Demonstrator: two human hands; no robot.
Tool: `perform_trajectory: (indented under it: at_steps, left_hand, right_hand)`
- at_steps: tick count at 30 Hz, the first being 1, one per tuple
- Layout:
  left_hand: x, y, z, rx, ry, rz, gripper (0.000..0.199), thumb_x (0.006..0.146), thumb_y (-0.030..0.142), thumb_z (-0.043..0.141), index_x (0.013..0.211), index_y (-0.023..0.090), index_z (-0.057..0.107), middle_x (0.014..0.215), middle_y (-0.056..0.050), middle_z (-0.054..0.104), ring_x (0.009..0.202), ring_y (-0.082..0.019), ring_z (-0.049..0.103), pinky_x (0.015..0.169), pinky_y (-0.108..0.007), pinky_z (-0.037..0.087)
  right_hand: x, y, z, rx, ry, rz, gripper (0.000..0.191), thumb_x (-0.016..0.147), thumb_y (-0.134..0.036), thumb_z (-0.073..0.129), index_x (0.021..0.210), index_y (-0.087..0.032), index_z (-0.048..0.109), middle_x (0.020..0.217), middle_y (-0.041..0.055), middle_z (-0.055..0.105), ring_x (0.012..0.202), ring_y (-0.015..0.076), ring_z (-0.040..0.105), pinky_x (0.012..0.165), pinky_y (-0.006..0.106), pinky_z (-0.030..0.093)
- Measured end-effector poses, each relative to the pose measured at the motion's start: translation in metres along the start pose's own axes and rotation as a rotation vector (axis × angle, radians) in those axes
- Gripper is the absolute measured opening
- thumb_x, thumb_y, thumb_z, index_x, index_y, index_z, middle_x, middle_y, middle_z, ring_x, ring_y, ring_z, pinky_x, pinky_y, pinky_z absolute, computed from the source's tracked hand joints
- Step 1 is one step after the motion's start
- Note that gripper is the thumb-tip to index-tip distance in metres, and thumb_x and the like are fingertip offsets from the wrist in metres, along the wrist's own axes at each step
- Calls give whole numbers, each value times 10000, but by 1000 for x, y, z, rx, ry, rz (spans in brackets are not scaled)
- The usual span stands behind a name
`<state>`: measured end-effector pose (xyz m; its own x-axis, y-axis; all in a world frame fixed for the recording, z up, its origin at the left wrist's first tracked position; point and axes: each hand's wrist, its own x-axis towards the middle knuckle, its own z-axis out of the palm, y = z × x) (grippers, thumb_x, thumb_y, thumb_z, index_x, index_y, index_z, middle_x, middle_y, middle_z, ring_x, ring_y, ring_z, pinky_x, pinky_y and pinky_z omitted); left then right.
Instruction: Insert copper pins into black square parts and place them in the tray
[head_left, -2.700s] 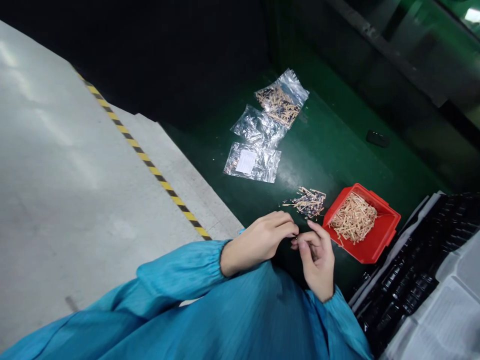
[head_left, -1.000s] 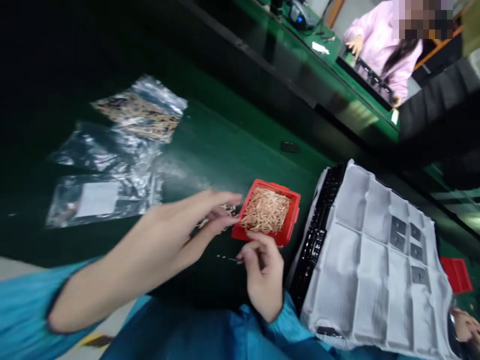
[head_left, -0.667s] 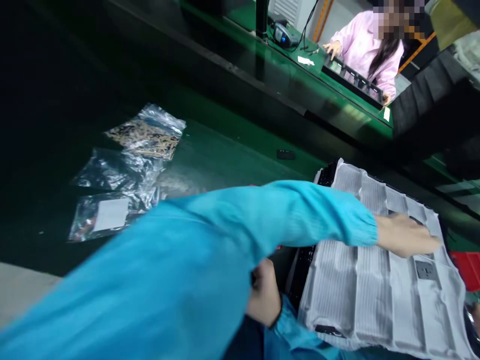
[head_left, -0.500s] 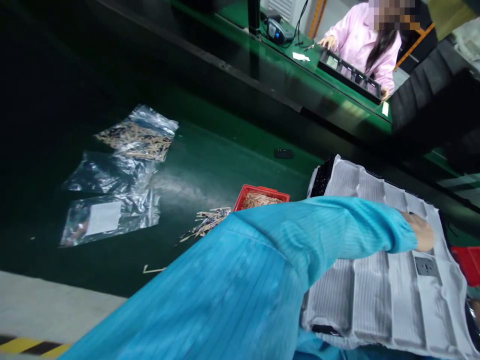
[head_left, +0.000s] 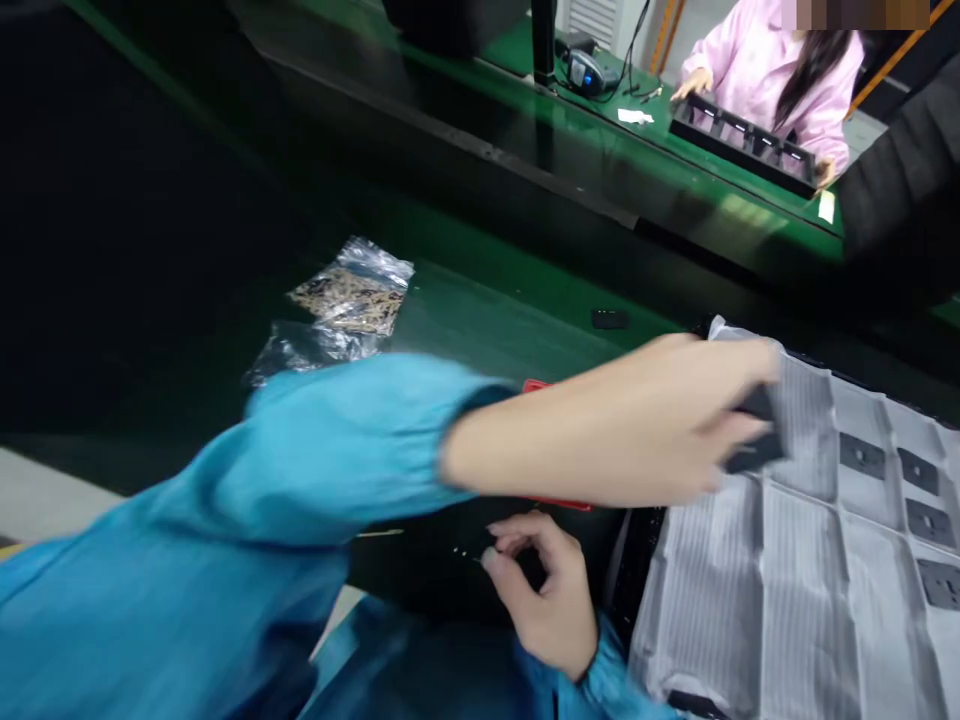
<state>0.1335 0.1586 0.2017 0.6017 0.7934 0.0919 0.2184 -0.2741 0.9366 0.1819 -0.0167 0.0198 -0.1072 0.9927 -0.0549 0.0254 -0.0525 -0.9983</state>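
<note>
Right hand (head_left: 544, 590) nearest, pinched on tiny part (head_left: 480, 556), identity unclear. Beyond, left hand (head_left: 675, 420), blurred, gripping dark flat piece (head_left: 754, 455) over grey tray (head_left: 787, 600). Red bin (head_left: 551, 500) mostly hidden behind forearm.

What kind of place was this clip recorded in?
Probably an electronics assembly line: green conveyor benches, a grey compartmented tray holding small black parts, and a co-worker in a pink smock at another bench.
</note>
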Motion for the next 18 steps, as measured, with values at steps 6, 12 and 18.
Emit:
perform_trajectory:
  at_steps: [6, 12, 18]
  left_hand:
    - [-153, -101, -43, -414, 338, -405, 206, 992, 280, 709, 1174, 182, 707, 953, -86, 832, 802, -254, 858, 671, -283, 724]
    - [-214, -128, 2, -678, 484, -601, 406, 996, 486, 713, 1178, 137, 613, 820, -77, 806, 736, -244, 846, 702, -340, 720]
    - [-216, -121, 29, -825, 473, -627, 501, 964, 578, 736, 1169, 135, 620, 845, -43, 756, 754, -209, 824, 729, -341, 704]
  right_hand:
    - [0, -7, 4, -4, 199, -42, 197, 1003, -176, 683, 1170, -277, 707, 909, -17, 743, 842, 123, 730, 821, 263, 588]
    - [13, -22, 15, 45, 259, -46, 404, 989, -199, 731, 1354, -290, 586, 910, -21, 726, 1074, 170, 699, 1058, 388, 509]
    - [25, -27, 18, 50, 137, 65, 418, 988, -233, 753, 1359, -320, 581, 929, -38, 726, 1093, 157, 717, 1032, 360, 542]
